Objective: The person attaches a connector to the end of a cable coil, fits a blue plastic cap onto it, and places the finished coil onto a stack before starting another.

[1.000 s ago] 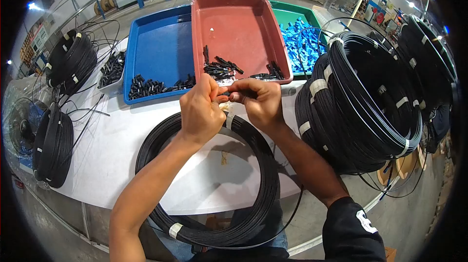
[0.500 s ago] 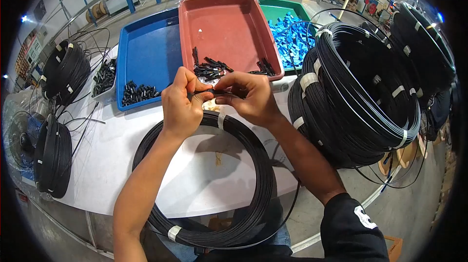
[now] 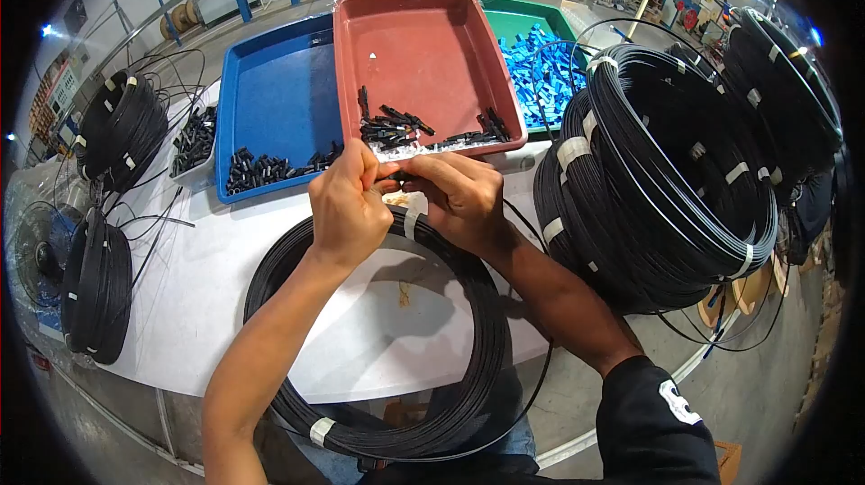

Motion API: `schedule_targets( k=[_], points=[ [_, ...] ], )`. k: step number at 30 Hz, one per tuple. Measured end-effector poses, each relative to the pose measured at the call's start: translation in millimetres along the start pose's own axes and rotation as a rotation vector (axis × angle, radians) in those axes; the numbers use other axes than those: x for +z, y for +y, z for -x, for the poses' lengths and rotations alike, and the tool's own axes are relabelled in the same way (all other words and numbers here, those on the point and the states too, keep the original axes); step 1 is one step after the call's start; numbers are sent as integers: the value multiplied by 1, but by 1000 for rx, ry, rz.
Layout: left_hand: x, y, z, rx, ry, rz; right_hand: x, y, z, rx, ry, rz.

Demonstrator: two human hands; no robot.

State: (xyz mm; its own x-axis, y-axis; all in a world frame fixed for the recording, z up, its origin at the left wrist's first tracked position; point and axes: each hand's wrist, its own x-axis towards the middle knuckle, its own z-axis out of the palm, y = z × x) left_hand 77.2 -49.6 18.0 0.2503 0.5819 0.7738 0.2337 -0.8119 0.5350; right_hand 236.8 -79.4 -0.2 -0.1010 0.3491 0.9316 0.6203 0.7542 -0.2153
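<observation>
My left hand and my right hand meet fingertip to fingertip in front of the red tray. Both are closed in a pinch around a small black tubular piece, mostly hidden by the fingers. A thin black cable emerges behind my right hand; its end is out of sight. Below my wrists a coil of black cable, bound with white tape, lies over the table's front edge. Black connector pieces are heaped at the red tray's near end.
A blue tray with short black pieces stands left of the red one. Blue clips fill part of the green tray. Tall stacked cable coils crowd the right side; more coils stand at the left on the white table.
Both hands have shifted slightly right, and their fingers have turned around the small black piece. A length of cable now shows behind my right hand.
</observation>
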Motion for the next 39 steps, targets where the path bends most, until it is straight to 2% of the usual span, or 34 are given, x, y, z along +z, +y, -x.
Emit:
schedule_targets(
  k=[1, 3, 4, 6, 7, 9, 10, 11, 12, 13, 14, 15, 16, 17, 20, 22, 24, 27, 31, 34, 37, 39],
  points=[
    [-1, 1, 1, 3, -2, 1, 0, -3, -2, 67, -5, -88],
    [-4, 1, 1, 207, 3, -8, 0, -2, -3, 133, -6, -176],
    [-7, 0, 1, 206, -1, -7, -1, 3, -2, 293, -75, -314],
    [-12, -4, -3, 406, -74, -81, -8, -2, -7, 585, -183, -566],
    [-14, -6, -4, 507, -108, -114, -9, 1, -7, 587, -183, -562],
    [-14, -7, -4, 522, -140, -125, -12, 8, -7, 766, -259, -912],
    [-14, -10, -5, 524, -147, -125, -18, 4, -13, 846, -306, -915],
    [-15, -13, -7, 525, -150, -132, -15, 4, -14, 838, -309, -920],
    [-18, -13, -9, 429, -166, -108, -11, 4, -13, 775, -227, -898],
    [-21, -10, -10, 429, -161, -115, -7, 6, -10, 715, -145, -873],
    [-22, -5, -12, 267, -197, -54, -12, 14, -7, 664, -269, -689],
    [-23, 0, -13, 103, -230, 9, -13, 17, -4, 659, -279, -690],
    [-26, -9, -15, 65, -294, 145, -12, 20, -2, 635, -257, -580],
    [-30, -14, -16, 66, -286, 143, -11, 21, -1, 610, -233, -470],
    [-38, -18, -16, -19, -345, 235, -9, 21, -1, 554, -182, -463],
    [-39, -16, -17, 15, -347, 220, -8, 21, -1, 519, -157, -480],
    [-36, -16, -17, 122, -336, 170, -11, 17, -3, 592, -239, -575],
    [-37, -24, -15, 157, -365, 98, -10, 14, -3, 594, -266, -579],
    [-39, -23, -15, 176, -316, 118, -9, 13, -4, 630, -242, -654],
    [-41, -21, -15, 99, -319, 164, -9, 13, -4, 602, -236, -642],
    [-42, -16, -17, 171, -369, 85, -8, 11, -4, 547, -202, -622],
    [-39, -14, -15, 3, -383, 222, -11, 6, -9, 299, -225, -336]
  ],
)
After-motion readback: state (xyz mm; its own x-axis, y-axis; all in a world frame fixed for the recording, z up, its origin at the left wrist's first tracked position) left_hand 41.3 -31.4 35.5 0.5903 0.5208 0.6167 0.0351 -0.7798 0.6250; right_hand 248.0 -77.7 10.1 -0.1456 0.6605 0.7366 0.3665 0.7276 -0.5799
